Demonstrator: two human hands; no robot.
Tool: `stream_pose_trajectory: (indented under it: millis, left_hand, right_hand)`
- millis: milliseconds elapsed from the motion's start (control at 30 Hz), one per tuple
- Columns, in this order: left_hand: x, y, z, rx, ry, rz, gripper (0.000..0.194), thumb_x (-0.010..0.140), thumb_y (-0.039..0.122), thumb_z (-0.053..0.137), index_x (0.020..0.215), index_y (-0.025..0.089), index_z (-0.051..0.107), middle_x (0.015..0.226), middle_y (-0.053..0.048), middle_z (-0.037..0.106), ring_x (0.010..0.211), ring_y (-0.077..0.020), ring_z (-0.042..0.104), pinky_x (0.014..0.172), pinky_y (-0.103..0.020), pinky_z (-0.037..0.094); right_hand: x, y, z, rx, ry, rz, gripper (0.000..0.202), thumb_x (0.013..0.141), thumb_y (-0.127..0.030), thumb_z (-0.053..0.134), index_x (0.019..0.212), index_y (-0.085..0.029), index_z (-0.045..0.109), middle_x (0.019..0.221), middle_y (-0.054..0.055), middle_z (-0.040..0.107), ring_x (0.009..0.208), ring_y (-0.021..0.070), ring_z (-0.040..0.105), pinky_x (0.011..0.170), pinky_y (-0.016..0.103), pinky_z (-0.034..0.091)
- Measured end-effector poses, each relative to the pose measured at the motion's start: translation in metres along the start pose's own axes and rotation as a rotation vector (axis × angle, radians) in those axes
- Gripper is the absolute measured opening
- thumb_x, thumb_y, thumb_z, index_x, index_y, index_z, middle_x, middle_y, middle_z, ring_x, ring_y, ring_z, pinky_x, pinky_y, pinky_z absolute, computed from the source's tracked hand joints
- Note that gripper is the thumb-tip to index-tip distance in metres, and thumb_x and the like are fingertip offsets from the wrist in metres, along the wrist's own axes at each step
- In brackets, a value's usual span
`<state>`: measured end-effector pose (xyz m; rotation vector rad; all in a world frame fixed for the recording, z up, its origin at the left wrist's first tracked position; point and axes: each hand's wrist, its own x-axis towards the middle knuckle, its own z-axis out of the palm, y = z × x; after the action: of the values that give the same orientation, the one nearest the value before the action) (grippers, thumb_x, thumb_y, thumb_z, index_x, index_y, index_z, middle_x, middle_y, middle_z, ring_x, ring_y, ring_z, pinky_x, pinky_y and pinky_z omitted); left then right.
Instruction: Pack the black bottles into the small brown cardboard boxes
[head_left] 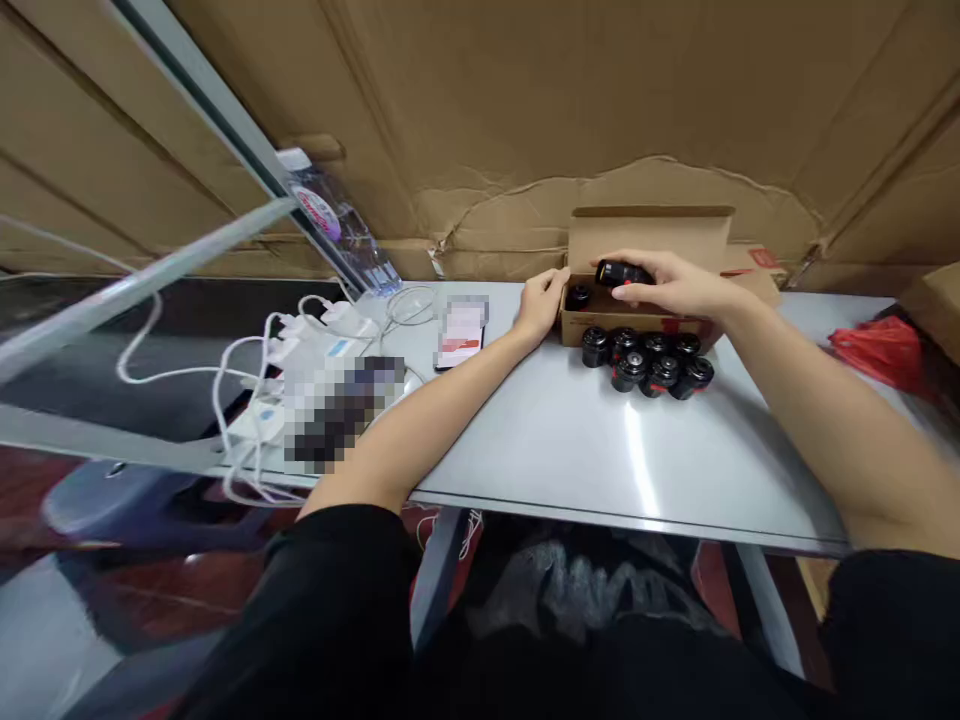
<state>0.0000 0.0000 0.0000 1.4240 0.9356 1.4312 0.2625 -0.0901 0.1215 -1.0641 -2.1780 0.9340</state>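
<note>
An open cardboard box [581,328] stands at the back of the grey table, its lid raised behind it. Inside, at its left end, sits one black cylinder [577,296]. My right hand [667,283] holds another black cylinder [621,273] on its side over the box, fingers and thumb round its right part. My left hand [541,305] rests against the box's left side, its fingers at the top edge. Several black cylindrical parts [628,371], some with red marks, stand grouped in front of the box.
A phone [460,332] lies left of my left hand. Further left are white power strips [330,345] with tangled cables and a leaning water bottle [341,225] by the metal frame. A red plastic bag [877,352] lies at the right.
</note>
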Motion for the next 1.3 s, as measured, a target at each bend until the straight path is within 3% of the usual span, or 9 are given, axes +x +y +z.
stream_pose_trajectory:
  millis: [167, 433, 500, 667, 800, 900, 1100, 1200, 1300]
  left_hand:
    - [-0.002, 0.000, -0.002, 0.020, -0.008, 0.024, 0.046, 0.121, 0.040, 0.080, 0.079, 0.022, 0.076, 0.083, 0.004, 0.071, 0.086, -0.0167, 0.059, 0.093, -0.032, 0.049]
    - [-0.004, 0.003, 0.000, 0.066, 0.005, 0.024, 0.055, 0.118, 0.054, 0.081, 0.075, 0.024, 0.064, 0.079, 0.003, 0.063, 0.084, -0.0172, 0.054, 0.090, -0.031, 0.048]
    - [-0.004, 0.003, 0.001, 0.060, 0.008, 0.024, 0.055, 0.117, 0.052, 0.080, 0.074, 0.024, 0.062, 0.079, 0.003, 0.062, 0.083, -0.0170, 0.053, 0.090, -0.031, 0.047]
    - [-0.003, 0.000, 0.001, 0.051, -0.001, 0.035, 0.055, 0.116, 0.052, 0.080, 0.074, 0.024, 0.060, 0.078, 0.003, 0.058, 0.082, -0.0169, 0.050, 0.088, -0.032, 0.045]
    - [-0.003, 0.000, 0.000, 0.045, -0.007, 0.038, 0.053, 0.118, 0.049, 0.078, 0.074, 0.024, 0.061, 0.079, 0.003, 0.057, 0.083, -0.0167, 0.049, 0.088, -0.033, 0.044]
    - [-0.003, 0.001, 0.000, 0.043, -0.009, 0.036, 0.052, 0.119, 0.047, 0.078, 0.075, 0.023, 0.065, 0.080, 0.003, 0.060, 0.083, -0.0167, 0.051, 0.089, -0.033, 0.045]
    - [-0.004, 0.003, 0.002, 0.065, 0.012, 0.014, 0.054, 0.121, 0.045, 0.078, 0.074, 0.023, 0.064, 0.078, 0.003, 0.060, 0.082, -0.0172, 0.052, 0.088, -0.033, 0.046]
    - [-0.002, 0.004, 0.001, 0.108, 0.039, 0.031, 0.056, 0.121, 0.044, 0.079, 0.071, 0.023, 0.063, 0.077, 0.003, 0.059, 0.081, -0.0171, 0.052, 0.086, -0.034, 0.043]
    - [0.002, 0.010, -0.002, 0.174, 0.084, 0.091, 0.055, 0.122, 0.042, 0.082, 0.072, 0.023, 0.067, 0.079, 0.002, 0.062, 0.083, -0.0177, 0.054, 0.086, -0.034, 0.044]
  right_hand:
    - [0.013, 0.014, -0.001, 0.006, 0.067, -0.016, 0.071, 0.084, -0.070, 0.110, 0.138, -0.030, 0.091, 0.143, 0.011, 0.093, 0.141, 0.0509, 0.081, 0.139, 0.073, 0.062]
    - [0.018, 0.025, 0.000, -0.034, 0.186, -0.041, 0.056, 0.083, -0.067, 0.105, 0.115, -0.028, 0.080, 0.103, 0.006, 0.077, 0.100, 0.0377, 0.074, 0.108, 0.065, 0.069]
    - [0.017, 0.023, -0.001, -0.054, 0.158, -0.040, 0.058, 0.086, -0.069, 0.103, 0.119, -0.028, 0.081, 0.110, 0.008, 0.082, 0.104, 0.0404, 0.077, 0.112, 0.068, 0.069]
    - [0.014, 0.020, -0.002, -0.121, 0.073, -0.058, 0.068, 0.101, -0.078, 0.093, 0.146, -0.029, 0.080, 0.151, 0.016, 0.089, 0.139, 0.0525, 0.081, 0.135, 0.078, 0.062]
    - [0.015, 0.024, -0.004, -0.174, 0.041, -0.022, 0.071, 0.107, -0.088, 0.081, 0.145, -0.027, 0.075, 0.145, 0.018, 0.088, 0.135, 0.0532, 0.081, 0.131, 0.080, 0.063]
    - [0.016, 0.024, -0.004, -0.138, 0.052, -0.052, 0.067, 0.104, -0.083, 0.089, 0.143, -0.030, 0.076, 0.145, 0.015, 0.087, 0.135, 0.0499, 0.080, 0.131, 0.075, 0.063]
    - [0.016, 0.020, -0.001, -0.122, 0.137, -0.069, 0.055, 0.091, -0.068, 0.098, 0.122, -0.028, 0.077, 0.109, 0.007, 0.079, 0.101, 0.0377, 0.075, 0.107, 0.065, 0.069]
    - [0.015, 0.016, 0.000, -0.140, 0.157, -0.091, 0.054, 0.092, -0.068, 0.098, 0.123, -0.028, 0.077, 0.112, 0.008, 0.081, 0.108, 0.0399, 0.077, 0.110, 0.065, 0.069]
    - [0.013, 0.013, -0.001, -0.194, 0.139, -0.104, 0.057, 0.099, -0.072, 0.094, 0.132, -0.029, 0.077, 0.128, 0.013, 0.086, 0.121, 0.0460, 0.081, 0.119, 0.071, 0.068]
